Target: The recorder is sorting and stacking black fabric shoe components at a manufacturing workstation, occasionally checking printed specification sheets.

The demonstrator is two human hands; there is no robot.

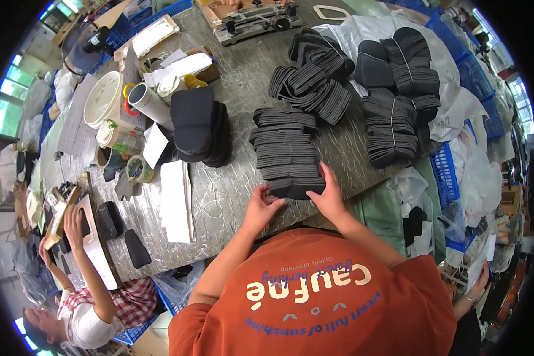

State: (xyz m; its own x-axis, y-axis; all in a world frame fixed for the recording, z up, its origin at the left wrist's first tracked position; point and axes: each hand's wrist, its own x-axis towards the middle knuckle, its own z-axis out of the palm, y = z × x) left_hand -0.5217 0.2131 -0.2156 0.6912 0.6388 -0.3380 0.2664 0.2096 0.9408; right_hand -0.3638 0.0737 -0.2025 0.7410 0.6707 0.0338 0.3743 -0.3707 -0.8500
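Note:
A long row of black foam pads (285, 153) stands on edge, pressed together, on the grey table in front of me. At its near end, my left hand (263, 207) grips the left side of the closest pads, thumb pointing inward. My right hand (328, 191) wraps the right side of those pads, its thumb on the front face and its fingers along the edge. Just beyond lie more loose, fanned piles of black pads (311, 86). To the right are bundles of pads (391, 127) tied with thin bands.
A tall stack of black pads (193, 121) stands left, beside a white roll (151, 104), tubs and jars. White folded sheets (175, 204) and a rubber band (213, 208) lie nearer. A co-worker (95, 302) works at far left. A metal fixture (258, 22) sits at the back, blue crates (448, 172) right.

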